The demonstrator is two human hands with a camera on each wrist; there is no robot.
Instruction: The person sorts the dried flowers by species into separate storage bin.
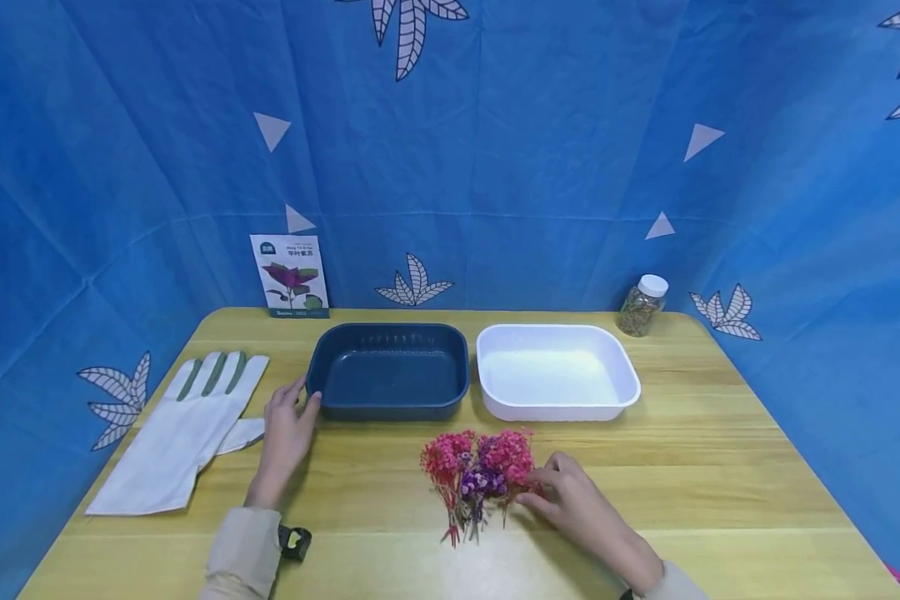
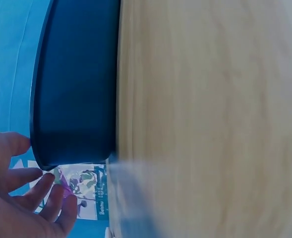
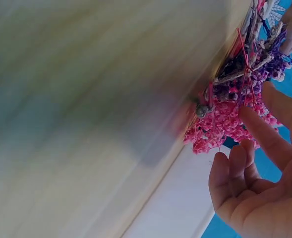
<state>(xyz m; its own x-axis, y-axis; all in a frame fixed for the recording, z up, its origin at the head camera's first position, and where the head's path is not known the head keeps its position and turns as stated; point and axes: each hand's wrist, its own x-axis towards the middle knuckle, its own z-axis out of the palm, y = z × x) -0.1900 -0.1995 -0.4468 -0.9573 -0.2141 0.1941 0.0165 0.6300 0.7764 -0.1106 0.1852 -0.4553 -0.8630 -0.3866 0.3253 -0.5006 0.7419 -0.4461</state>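
Observation:
My left hand (image 1: 288, 429) is at the front left corner of a dark blue plastic basin (image 1: 390, 412), its thumb and fingertips touching the rim. Its fingers are spread and loosely bent in the left wrist view. On the table, in front of the two basins, lie small bunches of dried flowers: pink flowers (image 1: 508, 454) on the right, purple flowers (image 1: 482, 483) in the middle, red-pink flowers (image 1: 446, 460) on the left. My right hand (image 1: 577, 508) reaches in from the right, thumb and index finger apart at the edge of the pink blooms. Thin stems point toward me.
A white basin (image 1: 558, 412) stands right of the dark one. White gloves (image 1: 187, 442) with green finger stripes lie at the left. A seed packet (image 1: 291, 279) stands at the back left, and a white-capped jar (image 1: 641, 308) at the back right. Blue cloth (image 1: 540, 167) surrounds the table.

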